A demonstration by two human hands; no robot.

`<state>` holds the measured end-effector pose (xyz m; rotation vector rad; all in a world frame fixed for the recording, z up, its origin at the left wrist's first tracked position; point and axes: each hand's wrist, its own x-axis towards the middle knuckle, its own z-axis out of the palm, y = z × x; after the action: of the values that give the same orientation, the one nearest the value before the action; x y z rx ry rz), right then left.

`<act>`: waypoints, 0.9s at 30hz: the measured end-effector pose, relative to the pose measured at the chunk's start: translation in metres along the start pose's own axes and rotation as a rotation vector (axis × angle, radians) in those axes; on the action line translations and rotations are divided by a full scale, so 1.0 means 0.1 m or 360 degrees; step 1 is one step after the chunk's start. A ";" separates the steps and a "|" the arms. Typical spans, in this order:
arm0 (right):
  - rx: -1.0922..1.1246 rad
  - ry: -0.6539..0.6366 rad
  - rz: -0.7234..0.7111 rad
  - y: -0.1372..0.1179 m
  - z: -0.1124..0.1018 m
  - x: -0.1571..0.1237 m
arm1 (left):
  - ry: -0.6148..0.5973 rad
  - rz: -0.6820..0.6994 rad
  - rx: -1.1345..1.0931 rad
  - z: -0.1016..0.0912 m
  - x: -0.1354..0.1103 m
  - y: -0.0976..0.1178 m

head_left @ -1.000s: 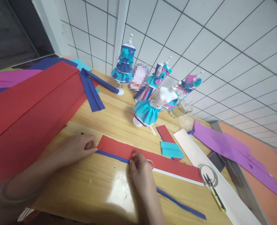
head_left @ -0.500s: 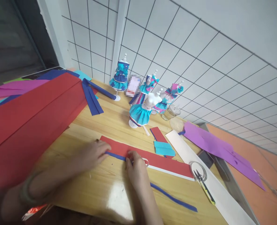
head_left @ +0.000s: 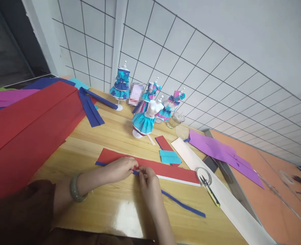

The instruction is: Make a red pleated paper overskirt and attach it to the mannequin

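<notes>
A long red paper strip (head_left: 165, 169) lies on the wooden table (head_left: 109, 204), with a white edge along its near side. A thin blue paper strip (head_left: 183, 205) runs along that near edge and trails off to the right. My left hand (head_left: 120, 169) and my right hand (head_left: 146, 177) meet at the middle of the red strip, fingertips pinched on the blue strip where it lies against the red one. A green bangle (head_left: 75, 188) sits on my left wrist.
Large red paper sheets (head_left: 25, 126) cover the left. Several small dress mannequins (head_left: 144, 117) stand at the back. Blue strips (head_left: 90, 107), a teal folded piece (head_left: 169, 157), a white strip (head_left: 216, 190), snips (head_left: 210, 189), a glass jar (head_left: 176, 119) and purple paper (head_left: 216, 151) lie around.
My left hand has slid right along the strip from its left end until it meets my right hand. The camera has tilted, shifting the scene leftward.
</notes>
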<state>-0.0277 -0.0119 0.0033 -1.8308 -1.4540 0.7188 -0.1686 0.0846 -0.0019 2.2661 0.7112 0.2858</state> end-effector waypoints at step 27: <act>0.0154 0.0788 0.0623 0.97 -0.97 -0.45 | -0.0135 -0.0009 0.0221 0.04 0.07 -0.04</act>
<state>0.0948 -0.0864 -0.0129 -2.0533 -0.7429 0.4553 -0.1625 0.0886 -0.0075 2.3912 0.7120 0.1402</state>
